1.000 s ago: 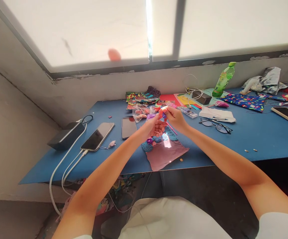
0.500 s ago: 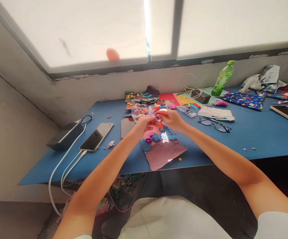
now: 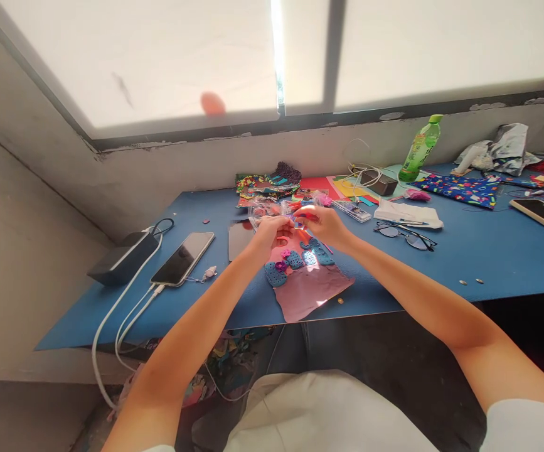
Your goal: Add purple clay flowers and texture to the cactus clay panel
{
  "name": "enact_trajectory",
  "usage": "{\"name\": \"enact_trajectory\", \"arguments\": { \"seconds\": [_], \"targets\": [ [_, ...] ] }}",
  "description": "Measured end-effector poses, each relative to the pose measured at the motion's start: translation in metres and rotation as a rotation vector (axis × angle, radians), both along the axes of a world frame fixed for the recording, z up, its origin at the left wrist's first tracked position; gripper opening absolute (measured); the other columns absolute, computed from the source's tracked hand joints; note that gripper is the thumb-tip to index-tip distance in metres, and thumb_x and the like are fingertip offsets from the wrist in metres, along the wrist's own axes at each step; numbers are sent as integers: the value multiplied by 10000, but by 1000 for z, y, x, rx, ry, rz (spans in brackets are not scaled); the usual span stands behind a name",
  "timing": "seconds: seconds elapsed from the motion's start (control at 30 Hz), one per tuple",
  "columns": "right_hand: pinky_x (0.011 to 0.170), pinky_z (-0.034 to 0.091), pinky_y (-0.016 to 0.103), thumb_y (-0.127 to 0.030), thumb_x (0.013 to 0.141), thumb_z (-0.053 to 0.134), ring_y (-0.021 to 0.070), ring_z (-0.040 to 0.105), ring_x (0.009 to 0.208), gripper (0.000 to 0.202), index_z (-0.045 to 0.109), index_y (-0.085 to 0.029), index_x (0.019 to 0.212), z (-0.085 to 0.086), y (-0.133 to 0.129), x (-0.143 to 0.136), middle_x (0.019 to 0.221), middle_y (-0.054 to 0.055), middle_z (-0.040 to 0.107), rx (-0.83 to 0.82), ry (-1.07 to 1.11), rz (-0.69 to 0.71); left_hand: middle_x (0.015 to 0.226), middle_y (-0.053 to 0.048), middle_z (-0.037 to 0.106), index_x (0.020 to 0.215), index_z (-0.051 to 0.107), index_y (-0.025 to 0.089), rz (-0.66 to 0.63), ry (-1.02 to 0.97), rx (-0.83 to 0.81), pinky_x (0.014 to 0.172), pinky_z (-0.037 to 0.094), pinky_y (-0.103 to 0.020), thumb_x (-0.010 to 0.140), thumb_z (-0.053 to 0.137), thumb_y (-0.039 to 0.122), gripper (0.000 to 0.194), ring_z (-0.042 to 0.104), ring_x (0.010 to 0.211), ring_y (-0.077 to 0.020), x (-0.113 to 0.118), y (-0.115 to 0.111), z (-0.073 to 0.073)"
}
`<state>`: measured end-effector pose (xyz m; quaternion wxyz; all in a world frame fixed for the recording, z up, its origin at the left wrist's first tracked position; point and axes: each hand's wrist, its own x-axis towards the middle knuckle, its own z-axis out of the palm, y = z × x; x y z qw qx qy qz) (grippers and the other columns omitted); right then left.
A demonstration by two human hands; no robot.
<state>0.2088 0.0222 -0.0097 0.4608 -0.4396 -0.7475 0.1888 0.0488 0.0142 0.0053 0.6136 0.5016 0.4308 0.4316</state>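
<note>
A pink sheet lies at the front edge of the blue table, partly overhanging it. On it sit blue dotted pieces and small magenta flower shapes. Above its far part my left hand has its fingers curled together. My right hand is pinched close beside it, fingertips nearly meeting the left ones. Whatever is between the fingers is too small to make out. Orange and clear plastic items lie just behind both hands.
Left are a phone, cables and a black box. Glasses, a white cloth, a green bottle and a patterned pouch lie right. Colored papers and patterned fabric are at the back.
The left hand's fingers have lifted and curled slightly, and the right hand has shifted a little. The pink sheet and the other objects stay where they were.
</note>
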Motion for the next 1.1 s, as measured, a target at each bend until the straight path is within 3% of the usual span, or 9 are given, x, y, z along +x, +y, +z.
{"name": "enact_trajectory", "arguments": {
  "seconds": [0.1, 0.2, 0.3, 0.47, 0.63, 0.73, 0.8, 0.97, 1.1],
  "targets": [
    [627, 464, 261, -390, 785, 659, 147, 607, 613, 199, 706, -198, 761, 2, -3, 2, 648, 9, 684, 5, -4, -4, 551, -10, 556, 534, 533, 170, 9, -1, -8, 459, 344, -201, 624, 544, 240, 114, 485, 492, -84, 0, 0, 2],
    [586, 472, 251, -367, 857, 552, 129, 586, 522, 255, 704, -189, 755, 2, -5, 2, 540, -8, 634, -10, 3, 13, 562, -14, 566, 531, 530, 171, 15, 3, -13, 463, 351, -203, 632, 542, 233, 119, 486, 496, -84, -1, -1, 4],
    [627, 511, 260, -290, 883, 471, 138, 642, 614, 258, 709, -189, 868, -1, -3, 0, 708, 22, 706, -11, 27, 19, 568, -11, 564, 544, 528, 171, 11, 7, -8, 471, 364, -204, 649, 550, 241, 127, 491, 497, -83, -2, 0, 4],
    [718, 519, 292, -295, 816, 585, 177, 670, 802, 171, 710, -208, 892, -1, 0, 0, 936, 51, 730, 15, 34, -8, 557, -2, 547, 557, 518, 171, -2, 13, 2, 472, 373, -203, 660, 567, 237, 131, 492, 482, -80, -2, 1, 1],
    [579, 434, 251, -488, 800, 626, 133, 576, 538, 333, 655, -187, 659, 3, -4, 2, 556, 1, 635, 10, -22, -19, 543, 0, 542, 542, 520, 171, 7, 6, -6, 452, 349, -202, 646, 558, 232, 126, 465, 452, -71, -1, 1, 1],
    [556, 379, 239, -511, 829, 581, 111, 506, 500, 411, 595, -186, 578, 5, -6, 3, 488, -14, 567, 25, -55, -31, 527, -2, 543, 530, 530, 172, 11, 5, -16, 448, 338, -205, 636, 544, 225, 120, 459, 449, -74, 0, 1, 1],
    [556, 365, 236, -465, 863, 537, 109, 493, 520, 375, 608, -185, 623, 5, -5, 3, 537, -7, 587, 37, -64, -43, 522, -5, 550, 530, 531, 172, 12, 5, -22, 454, 341, -212, 639, 546, 227, 123, 468, 457, -80, 0, 1, 1],
    [582, 399, 236, -270, 874, 461, 114, 524, 545, 240, 672, -180, 945, 0, -1, 2, 693, 10, 670, 27, -82, -26, 523, -4, 553, 541, 526, 170, 22, 0, -31, 461, 349, -218, 655, 561, 222, 130, 480, 459, -84, 0, 0, 2],
    [582, 397, 235, -266, 819, 541, 123, 532, 560, 177, 679, -191, 900, -2, -1, 1, 642, -4, 660, 22, -110, -15, 510, 0, 539, 531, 534, 159, 30, -6, -45, 440, 335, -201, 649, 551, 207, 128, 460, 438, -72, 0, -2, 5]
  ]
}}
